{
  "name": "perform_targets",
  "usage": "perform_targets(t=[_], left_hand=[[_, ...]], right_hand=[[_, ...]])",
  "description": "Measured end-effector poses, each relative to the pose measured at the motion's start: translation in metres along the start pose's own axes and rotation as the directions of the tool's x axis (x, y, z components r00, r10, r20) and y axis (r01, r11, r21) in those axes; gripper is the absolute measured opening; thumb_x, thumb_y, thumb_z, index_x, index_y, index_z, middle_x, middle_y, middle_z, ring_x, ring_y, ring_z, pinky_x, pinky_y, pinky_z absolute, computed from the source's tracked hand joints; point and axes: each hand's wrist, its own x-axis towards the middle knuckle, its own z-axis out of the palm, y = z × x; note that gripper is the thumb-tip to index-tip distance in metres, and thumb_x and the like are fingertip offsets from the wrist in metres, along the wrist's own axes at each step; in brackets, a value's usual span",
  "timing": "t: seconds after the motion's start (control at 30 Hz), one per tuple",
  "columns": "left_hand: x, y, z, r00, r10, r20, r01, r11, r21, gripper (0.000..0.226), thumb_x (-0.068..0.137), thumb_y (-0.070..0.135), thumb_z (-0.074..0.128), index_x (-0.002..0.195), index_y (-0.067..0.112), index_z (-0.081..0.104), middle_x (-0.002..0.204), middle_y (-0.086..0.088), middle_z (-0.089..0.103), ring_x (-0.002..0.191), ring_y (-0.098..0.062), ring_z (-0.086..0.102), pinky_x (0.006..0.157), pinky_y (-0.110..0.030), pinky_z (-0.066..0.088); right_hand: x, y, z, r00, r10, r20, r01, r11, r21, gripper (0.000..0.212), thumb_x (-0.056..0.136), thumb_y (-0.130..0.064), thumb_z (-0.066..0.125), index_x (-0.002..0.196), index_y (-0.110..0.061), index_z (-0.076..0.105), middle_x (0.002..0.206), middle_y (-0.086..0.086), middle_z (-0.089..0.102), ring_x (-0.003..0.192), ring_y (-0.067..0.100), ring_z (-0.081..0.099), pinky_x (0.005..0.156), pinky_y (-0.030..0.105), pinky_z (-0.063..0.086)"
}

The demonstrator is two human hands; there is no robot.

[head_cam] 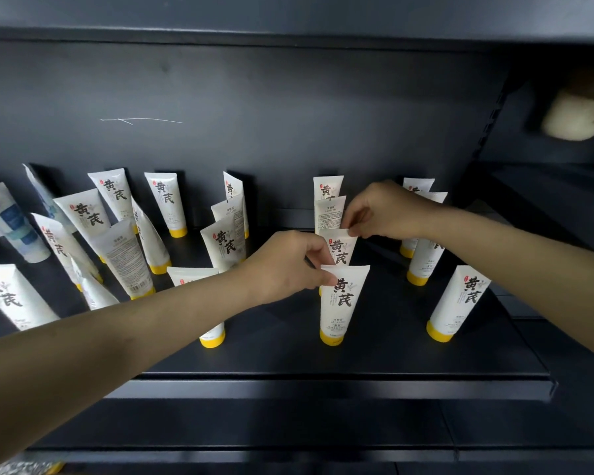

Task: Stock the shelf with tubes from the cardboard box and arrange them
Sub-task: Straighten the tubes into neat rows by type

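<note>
Left hand (285,265) pinches the front tube (344,303) by its top, right hand (388,210) the tube behind (340,250). Best to square both in 1 row, facing forward and upright

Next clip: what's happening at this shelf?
A person is arranging white, yellow-capped tubes that stand cap-down on a dark shelf. The left hand pinches the top edge of the front tube in the middle column. The right hand pinches the top corner of the tube behind it. The right-side tubes stand fairly upright, while many left-side tubes lean untidily. No cardboard box is in view.
</note>
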Motion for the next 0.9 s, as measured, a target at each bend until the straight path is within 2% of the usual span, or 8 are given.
perform_targets(t=[0.1, 0.2, 0.33, 0.4, 0.53, 0.63, 0.73, 0.9], left_hand=[[-0.0012, -0.0007, -0.0014, 1.0, -0.002, 0.014, 0.002, 1.0, 0.021, 0.015, 0.078, 0.018, 0.075, 0.089, 0.015, 0.067, 0.092, 0.001, 0.072, 0.08, -0.01, 0.068, 0.074, -0.017, 0.055], [-0.0027, -0.0003, -0.0004, 1.0, -0.003, 0.001, 0.003, 1.0, 0.013, 0.016, 0.079, 0.018, 0.075, 0.091, 0.013, 0.066, 0.091, 0.003, 0.07, 0.081, -0.01, 0.067, 0.07, -0.013, 0.052], [-0.003, -0.001, 0.0028, 1.0, -0.012, -0.007, 0.012, 0.999, -0.036, 0.013, 0.079, 0.015, 0.074, 0.086, 0.013, 0.064, 0.087, 0.005, 0.068, 0.078, -0.013, 0.067, 0.064, -0.013, 0.054], [-0.0022, -0.0015, 0.0044, 1.0, -0.005, -0.016, 0.004, 0.999, -0.037, 0.012, 0.079, 0.015, 0.075, 0.083, 0.014, 0.063, 0.083, 0.007, 0.067, 0.075, -0.013, 0.067, 0.064, -0.014, 0.054], [0.0018, -0.0039, 0.0072, 0.999, 0.006, -0.036, -0.007, 1.0, -0.025, 0.013, 0.078, 0.016, 0.076, 0.083, 0.014, 0.064, 0.086, 0.004, 0.069, 0.078, -0.017, 0.068, 0.072, -0.026, 0.058], [0.0039, -0.0053, 0.0081, 0.999, 0.006, -0.034, -0.007, 1.0, -0.029, 0.014, 0.078, 0.016, 0.076, 0.086, 0.012, 0.065, 0.09, 0.0, 0.069, 0.08, -0.02, 0.068, 0.073, -0.029, 0.058], [0.0043, -0.0058, 0.0061, 1.0, -0.005, -0.015, 0.005, 1.0, -0.027, 0.015, 0.079, 0.017, 0.075, 0.088, 0.013, 0.064, 0.091, 0.001, 0.07, 0.08, -0.018, 0.069, 0.073, -0.026, 0.058], [0.0025, -0.0084, 0.0027, 1.0, 0.014, 0.019, -0.015, 0.999, 0.032, 0.016, 0.08, 0.025, 0.074, 0.088, 0.027, 0.061, 0.095, 0.004, 0.069, 0.082, -0.006, 0.066, 0.075, -0.016, 0.053]], right_hand=[[-0.0014, 0.0004, -0.0014, 1.0, 0.004, 0.021, -0.005, 1.0, 0.023, 0.015, 0.082, -0.007, 0.07, 0.095, -0.013, 0.074, 0.076, -0.013, 0.067, 0.065, 0.005, 0.067, 0.071, 0.02, 0.054], [-0.0016, 0.0017, -0.0011, 1.0, 0.007, 0.02, -0.008, 0.999, 0.049, 0.015, 0.082, -0.008, 0.07, 0.095, -0.013, 0.074, 0.075, -0.018, 0.065, 0.06, -0.001, 0.064, 0.069, 0.017, 0.054], [-0.0014, 0.003, 0.001, 1.0, 0.009, -0.003, -0.008, 0.998, 0.067, 0.015, 0.082, -0.008, 0.07, 0.096, -0.013, 0.074, 0.077, -0.017, 0.065, 0.059, -0.005, 0.063, 0.063, 0.011, 0.052], [-0.0007, 0.0047, 0.0004, 1.0, 0.013, -0.005, -0.013, 0.998, 0.069, 0.015, 0.082, -0.007, 0.07, 0.096, -0.013, 0.074, 0.081, -0.009, 0.07, 0.059, -0.005, 0.063, 0.062, 0.009, 0.05], [0.0002, 0.0081, -0.0008, 1.0, 0.014, 0.002, -0.014, 0.998, 0.068, 0.015, 0.082, -0.007, 0.07, 0.096, -0.013, 0.074, 0.089, -0.002, 0.073, 0.063, 0.0, 0.066, 0.064, 0.012, 0.052], [0.0003, 0.0094, -0.0013, 1.0, 0.016, 0.005, -0.016, 0.997, 0.069, 0.015, 0.082, -0.007, 0.07, 0.095, -0.013, 0.074, 0.088, 0.0, 0.074, 0.068, 0.007, 0.069, 0.07, 0.019, 0.055], [0.0, 0.0087, -0.0021, 1.0, 0.013, 0.019, -0.015, 0.997, 0.079, 0.015, 0.082, -0.007, 0.07, 0.096, -0.012, 0.073, 0.089, -0.002, 0.073, 0.073, 0.008, 0.069, 0.074, 0.023, 0.057], [0.001, 0.0088, -0.0007, 0.999, 0.016, 0.038, -0.019, 0.997, 0.077, 0.017, 0.083, -0.01, 0.07, 0.099, -0.014, 0.072, 0.088, -0.006, 0.071, 0.08, 0.011, 0.07, 0.079, 0.025, 0.056]])
